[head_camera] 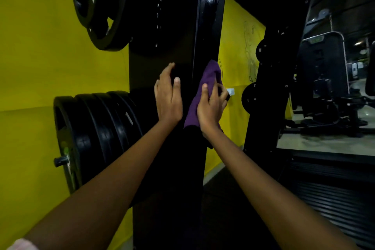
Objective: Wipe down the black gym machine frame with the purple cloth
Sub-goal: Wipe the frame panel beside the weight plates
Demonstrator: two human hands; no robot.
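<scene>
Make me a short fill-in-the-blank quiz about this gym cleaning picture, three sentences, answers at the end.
1. The right hand grips a cloth whose colour is ____.
2. The left hand rests with straight fingers against the black ____.
3. The wall behind the weight plates is painted ____.

Answers: purple; frame; yellow

The upright post (210, 32) is black painted metal, glossy, catching a bright highlight; the cloth (209, 79) is soft purple fabric, matt and slightly fuzzy; the weight plates (97, 128) look like dull black rubber; the wall (50, 57) is flat matt yellow paint.
</scene>
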